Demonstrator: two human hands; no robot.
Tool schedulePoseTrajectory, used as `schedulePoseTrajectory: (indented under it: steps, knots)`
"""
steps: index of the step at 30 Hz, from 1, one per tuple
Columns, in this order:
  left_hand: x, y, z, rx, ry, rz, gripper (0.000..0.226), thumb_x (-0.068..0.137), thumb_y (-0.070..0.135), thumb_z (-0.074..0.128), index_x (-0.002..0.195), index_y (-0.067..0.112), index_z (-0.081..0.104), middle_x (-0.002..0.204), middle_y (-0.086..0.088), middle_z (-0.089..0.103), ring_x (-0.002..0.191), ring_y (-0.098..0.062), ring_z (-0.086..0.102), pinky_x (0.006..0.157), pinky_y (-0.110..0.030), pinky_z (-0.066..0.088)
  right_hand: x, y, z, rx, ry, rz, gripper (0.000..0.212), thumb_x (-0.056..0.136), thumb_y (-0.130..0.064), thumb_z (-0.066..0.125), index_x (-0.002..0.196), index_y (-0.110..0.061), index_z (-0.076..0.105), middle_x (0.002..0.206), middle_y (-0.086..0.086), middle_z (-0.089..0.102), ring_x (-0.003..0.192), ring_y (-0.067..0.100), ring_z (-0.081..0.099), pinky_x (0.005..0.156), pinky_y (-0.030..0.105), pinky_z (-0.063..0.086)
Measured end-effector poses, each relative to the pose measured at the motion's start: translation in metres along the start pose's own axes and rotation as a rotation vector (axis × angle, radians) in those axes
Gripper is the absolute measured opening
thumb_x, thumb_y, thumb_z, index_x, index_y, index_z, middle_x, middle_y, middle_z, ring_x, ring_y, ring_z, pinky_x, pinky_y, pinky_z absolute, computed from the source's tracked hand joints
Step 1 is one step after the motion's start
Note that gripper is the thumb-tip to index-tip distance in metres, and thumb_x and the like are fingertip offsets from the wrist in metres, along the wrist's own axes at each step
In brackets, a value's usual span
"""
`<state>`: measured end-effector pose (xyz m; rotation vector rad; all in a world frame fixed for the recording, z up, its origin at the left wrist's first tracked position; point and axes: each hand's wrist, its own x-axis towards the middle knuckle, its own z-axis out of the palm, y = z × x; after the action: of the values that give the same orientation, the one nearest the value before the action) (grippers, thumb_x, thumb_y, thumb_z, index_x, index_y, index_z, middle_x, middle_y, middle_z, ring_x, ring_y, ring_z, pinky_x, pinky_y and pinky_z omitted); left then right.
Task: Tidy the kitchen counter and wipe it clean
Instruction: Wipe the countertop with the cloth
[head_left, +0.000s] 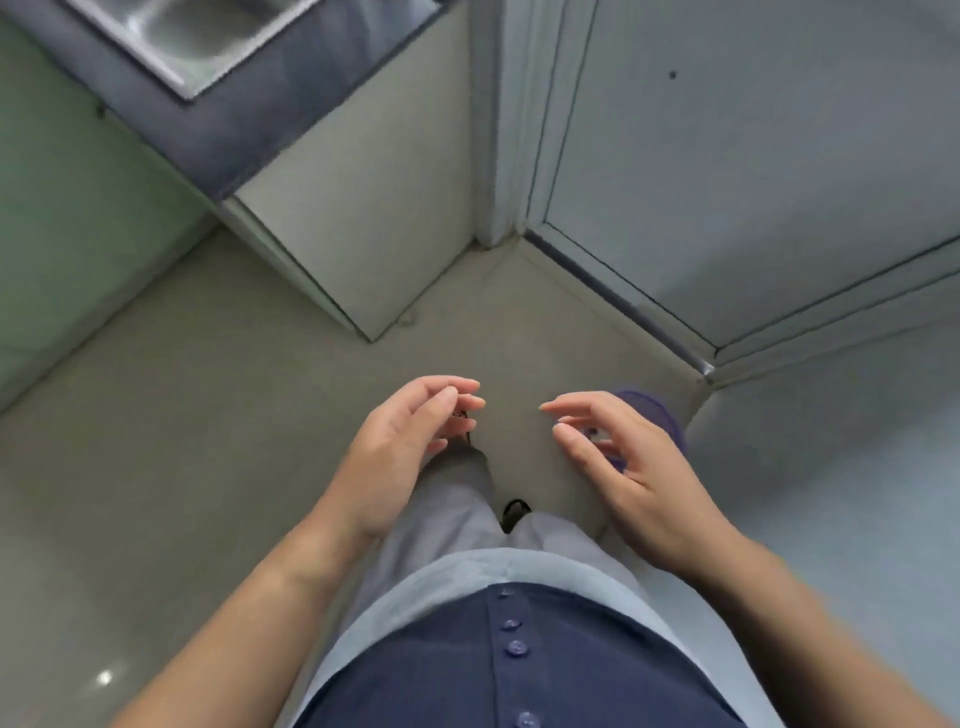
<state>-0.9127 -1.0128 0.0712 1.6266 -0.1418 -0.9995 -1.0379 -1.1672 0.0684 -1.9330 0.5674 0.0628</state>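
I look down at the floor with both hands held out in front of my body. My left hand (410, 447) hangs with loosely curled fingers and holds nothing. My right hand (618, 457) is likewise relaxed and empty, palm turned inward. Behind the right hand a purple round object (660, 415) shows on the floor, mostly hidden and blurred. The dark kitchen counter (249, 140) with a steel sink (171, 31) runs across the top left corner, well away from both hands.
A pale cabinet side panel (374, 197) stands below the counter end. A white door (753, 156) with its frame and threshold (613, 301) fills the upper right. Beige floor tiles (182, 441) spread to the left, green cabinet fronts (67, 218) at far left.
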Motion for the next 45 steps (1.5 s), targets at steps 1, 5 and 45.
schedulePoseTrajectory:
  steps: [1,5,45]
  knots:
    - [-0.011,-0.007,-0.011,-0.032,0.058,-0.004,0.030,0.079,0.039,0.044,0.095,0.025,0.065,0.099,0.004,0.069,0.089,-0.009,0.062,0.081,-0.023,0.043,0.005,-0.004,0.009,-0.018,-0.052,-0.025,0.037,0.080,-0.059,0.037,0.105,-0.038,0.056,0.107,-0.024,0.057,0.105,-0.002,0.053,0.085,0.014,0.042]
    - [-0.062,-0.033,-0.061,-0.159,0.324,-0.007,0.030,0.078,0.038,0.046,0.096,0.024,0.064,0.100,0.002,0.068,0.089,-0.007,0.061,0.082,-0.021,0.043,0.028,-0.033,0.060,-0.131,-0.318,-0.163,0.042,0.082,-0.059,0.036,0.106,-0.032,0.058,0.108,-0.023,0.057,0.105,-0.001,0.054,0.088,0.018,0.044]
    - [0.080,0.067,-0.724,-0.227,0.786,0.133,0.026,0.083,0.043,0.046,0.096,0.029,0.065,0.102,0.008,0.069,0.092,-0.003,0.062,0.072,-0.003,0.039,0.492,-0.452,0.526,-0.218,-0.651,-0.493,0.028,0.091,-0.040,0.045,0.102,-0.021,0.062,0.100,-0.009,0.062,0.094,-0.006,0.056,0.074,0.003,0.040]
